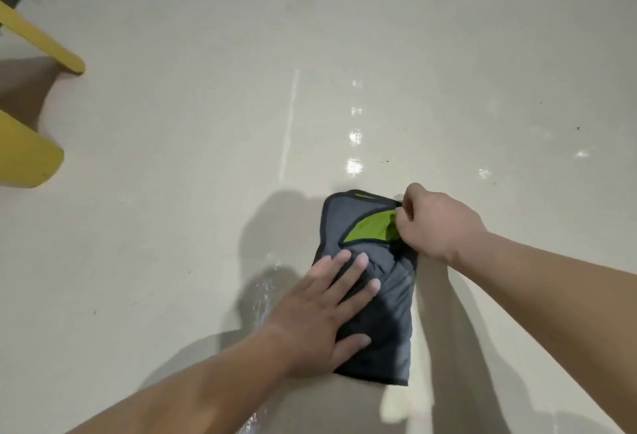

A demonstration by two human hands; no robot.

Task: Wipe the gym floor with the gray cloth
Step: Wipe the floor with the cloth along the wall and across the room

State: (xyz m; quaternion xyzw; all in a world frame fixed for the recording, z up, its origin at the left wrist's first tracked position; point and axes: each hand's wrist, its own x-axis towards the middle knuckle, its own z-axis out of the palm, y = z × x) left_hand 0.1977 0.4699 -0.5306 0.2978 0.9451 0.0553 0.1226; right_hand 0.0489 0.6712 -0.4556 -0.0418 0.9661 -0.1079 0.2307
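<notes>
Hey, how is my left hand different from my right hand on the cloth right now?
The left hand lies flat, fingers straight and spread; the right hand is curled. The left hand presses the gray middle of the cloth, while the right hand pinches its far edge, where a green side shows. Both touch the same cloth on the floor.

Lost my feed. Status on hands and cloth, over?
Left hand flat on gray cloth. Right hand pinches its green-lined corner. Yellow bars far left, apart from cloth.
</notes>
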